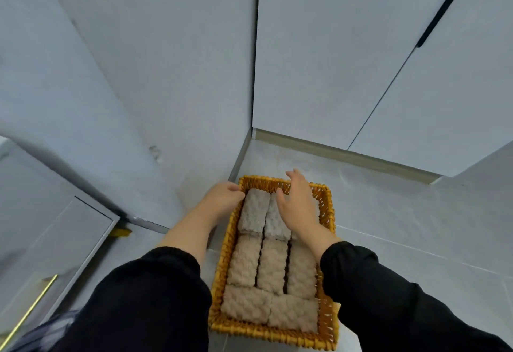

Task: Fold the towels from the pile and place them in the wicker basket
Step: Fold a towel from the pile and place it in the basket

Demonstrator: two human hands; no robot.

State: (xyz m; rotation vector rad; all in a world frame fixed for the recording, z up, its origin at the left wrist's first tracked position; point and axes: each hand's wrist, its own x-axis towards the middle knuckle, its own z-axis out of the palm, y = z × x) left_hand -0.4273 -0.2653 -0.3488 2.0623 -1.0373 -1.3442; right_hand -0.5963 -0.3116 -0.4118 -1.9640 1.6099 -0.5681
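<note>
A yellow wicker basket [327,282] stands on the pale floor in a corner. Several folded towels fill it: two grey ones [254,214] at the far end and beige ones [273,265] in the middle and near rows. My left hand [222,199] grips the basket's far left rim with curled fingers. My right hand [297,201] hovers over the far right part of the basket, fingers spread and straight, above the right grey towel [274,222]. Whether it touches the towel or the rim I cannot tell. Both arms wear black sleeves.
Pale grey walls and cabinet doors [361,60] enclose the corner behind the basket. A skirting strip [347,156] runs along the floor at the back. To the left is a light panel with a brass-coloured strip [30,310]. Tiled floor [416,226] lies to the right.
</note>
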